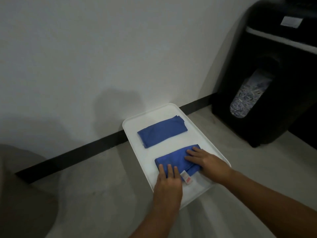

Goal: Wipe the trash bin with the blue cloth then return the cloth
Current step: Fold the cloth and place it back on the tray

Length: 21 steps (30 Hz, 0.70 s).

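A white tray (199,134) lies on the floor against the wall and holds two folded blue cloths. The far cloth (162,132) lies alone near the wall. The near cloth (173,160) has a white and red label (186,179) at its front edge. My left hand (169,183) lies flat on its front left part, fingers straight. My right hand (208,162) lies flat on its right end, fingertips on the fabric. Neither hand grips it. A grey rounded shape (20,186) at the lower left may be the trash bin, mostly out of frame.
A black paper shredder (277,40) with a window full of shredded paper stands at the right, beside the tray. A white wall with a black baseboard (77,152) runs behind. Grey floor lies left of the tray and in front of it.
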Available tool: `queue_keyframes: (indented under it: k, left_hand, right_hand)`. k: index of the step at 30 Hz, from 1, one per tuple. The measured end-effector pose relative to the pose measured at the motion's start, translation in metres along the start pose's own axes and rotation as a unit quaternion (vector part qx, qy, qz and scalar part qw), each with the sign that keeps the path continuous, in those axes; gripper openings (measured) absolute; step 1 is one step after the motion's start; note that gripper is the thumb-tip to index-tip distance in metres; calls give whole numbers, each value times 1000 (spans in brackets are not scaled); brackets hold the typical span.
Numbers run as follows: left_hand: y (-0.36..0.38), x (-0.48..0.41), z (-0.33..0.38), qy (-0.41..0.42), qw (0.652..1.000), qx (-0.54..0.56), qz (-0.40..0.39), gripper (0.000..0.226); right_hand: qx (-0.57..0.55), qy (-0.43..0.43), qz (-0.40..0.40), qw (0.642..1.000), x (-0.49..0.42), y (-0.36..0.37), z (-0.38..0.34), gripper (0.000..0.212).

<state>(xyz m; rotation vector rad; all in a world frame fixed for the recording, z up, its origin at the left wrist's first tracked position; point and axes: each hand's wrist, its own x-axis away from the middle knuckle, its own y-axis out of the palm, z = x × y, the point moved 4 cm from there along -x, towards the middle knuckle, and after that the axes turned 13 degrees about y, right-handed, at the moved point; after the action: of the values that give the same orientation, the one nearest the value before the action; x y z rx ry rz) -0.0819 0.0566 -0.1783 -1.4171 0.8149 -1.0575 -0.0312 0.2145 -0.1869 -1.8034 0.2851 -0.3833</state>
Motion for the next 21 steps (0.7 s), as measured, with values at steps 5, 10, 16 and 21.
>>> queue_keyframes:
  k: [5,10,16,21]
  left_hand:
    - [-1,3,7,-19,998,26,-51,33]
    - [-2,6,7,-46,996,61,-46,50]
    - [-4,-6,1,-11,991,128,-28,64]
    - [-44,-14,-46,32,990,98,98,62]
  right_hand:
    - [57,8,-83,995,-7,2,11,52]
    - [-1,-4,-75,997,5,-8,18,54]
    - [-8,-5,-107,994,7,-19,6,57]
    - [-43,-3,44,998,-19,-60,-42,53]
